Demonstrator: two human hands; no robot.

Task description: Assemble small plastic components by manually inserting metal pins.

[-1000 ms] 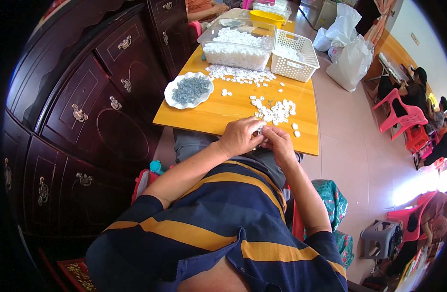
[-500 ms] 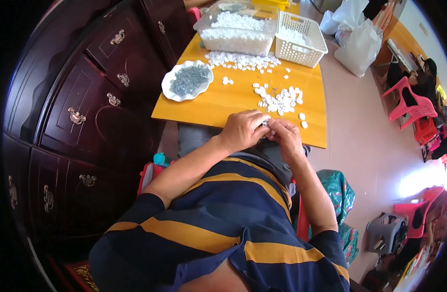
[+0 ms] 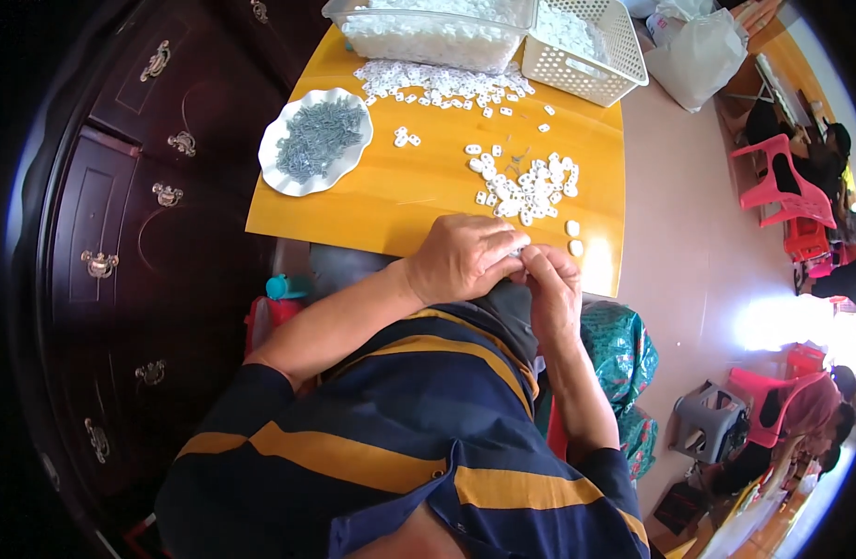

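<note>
My left hand (image 3: 462, 258) is closed at the near edge of the table, its thumb and fingers pinching a small white plastic piece (image 3: 516, 252) that is mostly covered. Against it, my right hand (image 3: 551, 279) has thumb and forefinger pressed together at the same spot; what lies in that pinch is too small to name. Just beyond both hands lies a loose pile of white two-hole plastic pieces (image 3: 530, 191). Left of the pile, a white scalloped dish (image 3: 277, 177) holds many thin dark grey metal pins (image 3: 318, 140).
A clear plastic bin (image 3: 437, 42) and a white slotted basket (image 3: 577, 81), both full of white pieces, stand at the far table edge. More pieces (image 3: 428, 82) are spread before the bin. Dark wooden drawers (image 3: 121, 242) rise at left; a green bag (image 3: 619, 354) sits at right.
The view has shifted, so the table appears lower and further left. My hands stay together at the table edge, and the white piece between them shows less than before.
</note>
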